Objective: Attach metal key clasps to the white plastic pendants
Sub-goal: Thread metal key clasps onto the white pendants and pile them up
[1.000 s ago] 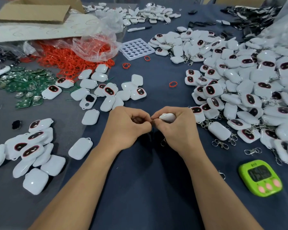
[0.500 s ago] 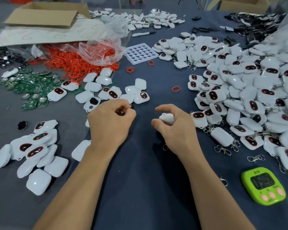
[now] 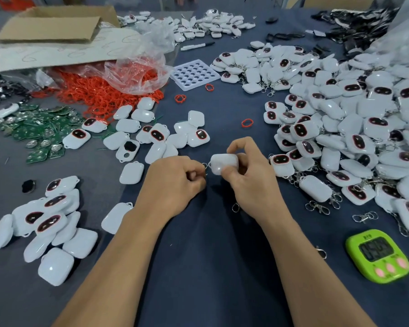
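Observation:
My right hand point(image 3: 250, 180) grips a white plastic pendant point(image 3: 222, 162) between thumb and fingers, its loop corner pointing left. My left hand point(image 3: 175, 182) is curled just left of it and pinches a small metal key clasp point(image 3: 205, 166) at the pendant's loop. Both hands hover over the dark blue cloth point(image 3: 210, 267) at the centre. Loose clasps point(image 3: 318, 207) lie on the cloth to the right. Several pendants without clasps lie in groups at the left point(image 3: 47, 223) and centre left point(image 3: 151, 135).
A large heap of pendants with clasps point(image 3: 352, 128) fills the right side. A green timer point(image 3: 378, 254) sits at lower right. Red rings point(image 3: 99, 95) under a plastic bag, green circuit boards point(image 3: 33, 131), a white tray point(image 3: 194, 74) and a cardboard box point(image 3: 54, 24) lie at the back left.
My left hand went left away from the right hand, then came back with a clasp to the pendant. My right hand turned the pendant so more of it shows.

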Action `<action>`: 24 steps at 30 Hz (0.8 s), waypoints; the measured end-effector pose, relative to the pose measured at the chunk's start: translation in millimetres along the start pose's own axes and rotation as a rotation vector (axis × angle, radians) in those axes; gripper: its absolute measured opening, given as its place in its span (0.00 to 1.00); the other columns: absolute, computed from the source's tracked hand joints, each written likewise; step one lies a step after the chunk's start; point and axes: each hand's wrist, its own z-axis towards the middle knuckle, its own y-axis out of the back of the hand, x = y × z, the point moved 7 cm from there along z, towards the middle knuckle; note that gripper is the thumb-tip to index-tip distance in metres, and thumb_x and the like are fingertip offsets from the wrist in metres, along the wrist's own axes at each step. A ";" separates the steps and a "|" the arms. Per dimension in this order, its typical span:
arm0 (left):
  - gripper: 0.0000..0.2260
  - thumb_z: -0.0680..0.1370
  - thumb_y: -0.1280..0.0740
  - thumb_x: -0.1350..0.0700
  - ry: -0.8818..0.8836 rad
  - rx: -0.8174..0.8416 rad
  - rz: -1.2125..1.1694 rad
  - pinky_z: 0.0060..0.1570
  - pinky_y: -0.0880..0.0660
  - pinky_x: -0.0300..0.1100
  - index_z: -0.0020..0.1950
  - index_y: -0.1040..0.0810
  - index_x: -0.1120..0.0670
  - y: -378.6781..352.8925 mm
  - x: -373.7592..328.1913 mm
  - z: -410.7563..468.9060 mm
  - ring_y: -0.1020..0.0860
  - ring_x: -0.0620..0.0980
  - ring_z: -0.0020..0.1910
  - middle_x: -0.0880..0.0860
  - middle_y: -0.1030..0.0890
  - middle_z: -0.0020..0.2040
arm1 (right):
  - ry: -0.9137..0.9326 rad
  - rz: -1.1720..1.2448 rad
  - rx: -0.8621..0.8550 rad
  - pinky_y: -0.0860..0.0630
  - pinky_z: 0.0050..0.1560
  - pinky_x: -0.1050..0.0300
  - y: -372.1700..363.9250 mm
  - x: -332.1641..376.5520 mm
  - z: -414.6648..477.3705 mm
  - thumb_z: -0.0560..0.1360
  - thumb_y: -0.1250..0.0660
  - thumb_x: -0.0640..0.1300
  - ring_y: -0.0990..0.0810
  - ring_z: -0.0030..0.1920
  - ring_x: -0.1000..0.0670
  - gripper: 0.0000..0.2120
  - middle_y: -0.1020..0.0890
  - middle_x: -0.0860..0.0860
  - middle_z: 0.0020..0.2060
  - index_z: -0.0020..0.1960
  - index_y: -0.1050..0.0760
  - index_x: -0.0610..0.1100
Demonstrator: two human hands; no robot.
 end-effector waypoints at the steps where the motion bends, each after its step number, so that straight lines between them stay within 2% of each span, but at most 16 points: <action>1: 0.03 0.70 0.26 0.54 -0.006 0.009 -0.013 0.37 0.30 0.39 0.42 0.17 0.45 -0.6 0.5 0.3 0.25 0.45 0.41 0.41 0.22 0.41 | 0.006 -0.015 0.009 0.30 0.33 0.66 -1.2 0.8 0.4 0.78 0.32 0.39 0.28 0.32 0.57 0.13 0.19 0.57 0.34 0.51 0.28 0.58; 5: 0.13 0.70 0.27 0.53 -0.025 0.045 -0.046 0.36 0.29 0.40 0.50 0.21 0.37 -0.7 -2.5 0.3 0.25 0.45 0.40 0.41 0.22 0.41 | -0.007 -0.013 0.013 0.31 0.34 0.68 -3.0 0.4 1.4 0.79 0.32 0.39 0.26 0.32 0.58 0.12 0.15 0.57 0.41 0.52 0.20 0.57; 9: 0.09 0.71 0.26 0.55 0.009 0.064 -0.064 0.37 0.29 0.41 0.45 0.18 0.41 -2.0 -0.9 0.7 0.26 0.45 0.39 0.42 0.22 0.39 | -0.010 -0.045 -0.025 0.32 0.37 0.70 -2.6 -2.0 2.0 0.80 0.33 0.40 0.26 0.34 0.59 0.12 0.16 0.57 0.42 0.55 0.19 0.57; 12: 0.06 0.71 0.26 0.56 -0.004 0.093 -0.038 0.36 0.32 0.36 0.41 0.16 0.44 -2.2 -2.4 1.2 0.26 0.44 0.40 0.41 0.22 0.41 | -0.022 -0.037 -0.062 0.27 0.39 0.64 -0.6 -2.6 3.4 0.81 0.34 0.41 0.23 0.34 0.56 0.11 0.15 0.56 0.41 0.56 0.20 0.57; 17: 0.08 0.70 0.25 0.57 -0.003 0.112 -0.045 0.37 0.32 0.35 0.41 0.16 0.42 -3.0 -3.0 2.6 0.26 0.44 0.41 0.40 0.22 0.42 | -0.019 -0.021 -0.043 0.26 0.34 0.66 -2.7 -1.5 2.7 0.82 0.35 0.40 0.21 0.30 0.56 0.11 0.15 0.55 0.38 0.57 0.20 0.55; 20: 0.08 0.69 0.25 0.57 -0.015 0.106 -0.049 0.37 0.32 0.36 0.41 0.16 0.43 -2.7 -3.8 2.8 0.26 0.43 0.40 0.40 0.22 0.41 | -0.009 -0.047 -0.048 0.23 0.36 0.58 -3.2 -1.6 2.5 0.82 0.35 0.40 0.21 0.32 0.54 0.11 0.17 0.53 0.36 0.56 0.20 0.56; 24: 0.07 0.69 0.26 0.55 -0.025 0.109 -0.030 0.37 0.32 0.36 0.41 0.16 0.42 -3.2 -4.2 3.3 0.26 0.42 0.40 0.40 0.22 0.41 | 0.005 -0.068 -0.047 0.19 0.42 0.46 -4.7 -0.8 2.0 0.82 0.35 0.41 0.20 0.37 0.45 0.12 0.17 0.50 0.36 0.55 0.21 0.58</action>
